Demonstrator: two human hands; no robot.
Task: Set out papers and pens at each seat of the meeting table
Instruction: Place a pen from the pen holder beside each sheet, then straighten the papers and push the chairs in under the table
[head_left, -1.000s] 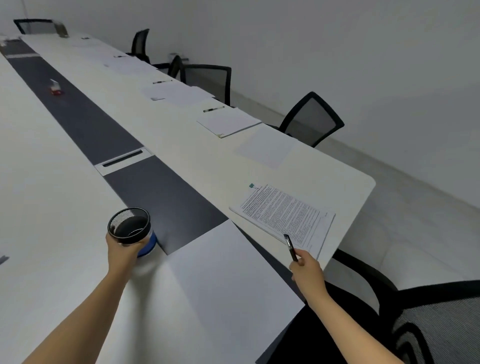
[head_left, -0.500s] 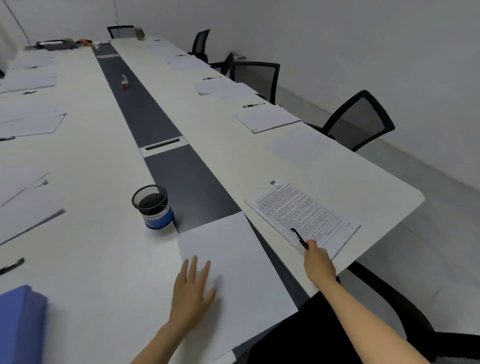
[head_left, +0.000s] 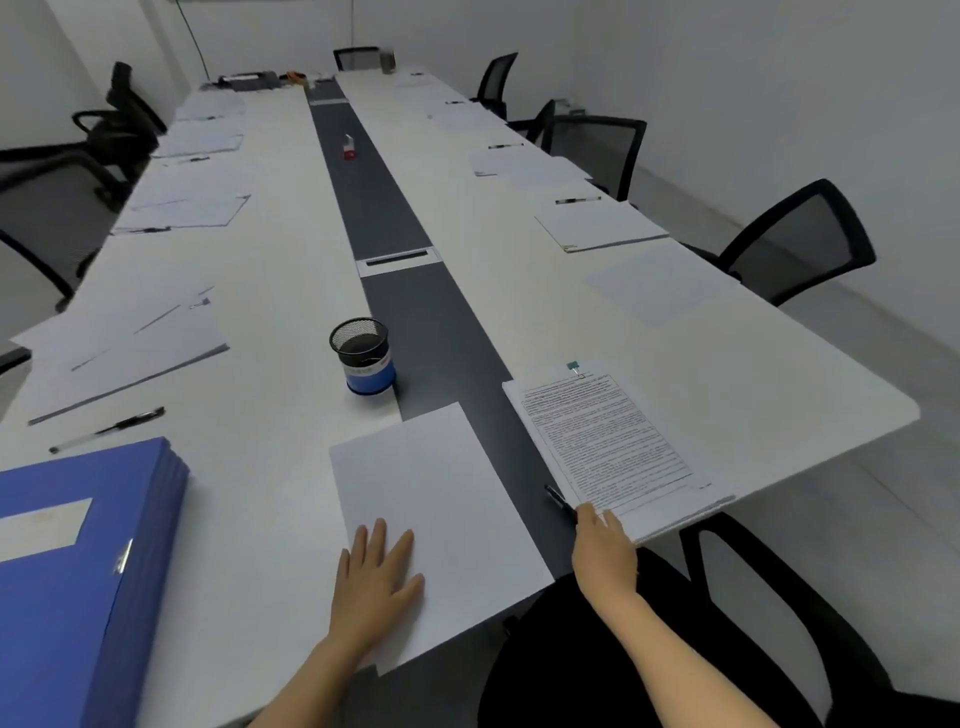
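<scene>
Worktop: long white meeting worktop (head_left: 675, 364) with a dark strip (head_left: 395, 218) down the middle, papers and pens already laid at the seats further up both sides.
Right hand: my right hand (head_left: 605, 553) is at the near corner of the printed stack (head_left: 602, 436), fingers curled round the near end of the pen (head_left: 558, 500).
Left hand: my left hand (head_left: 376, 582) lies flat, fingers straight and spread, pressing the blank sheet (head_left: 441, 493). It grips nothing.
Pen risk: the pen is over the dark strip, just beside the stack's left edge. Let go carelessly and I reckon it rolls off toward me, or ends up away from this seat's papers.
Stack risk: the near edge of the stack sits right at the worktop's rim, above the chair (head_left: 727, 561). A nudge from my wrist could tip it over the edge.
Sheet risk: the blank sheet overhangs the near edge too. If I drag my palm, it slides or creases.
Stack look: white pages, dense black print inside a ruled frame, a green clip (head_left: 573, 367) at the top, and it is lying skewed.
Pen look: slim and dark, only the far half showing.
Nearby: mesh pen cup (head_left: 363, 356) on the strip's edge, blue folders (head_left: 78, 571) at my left.
</scene>
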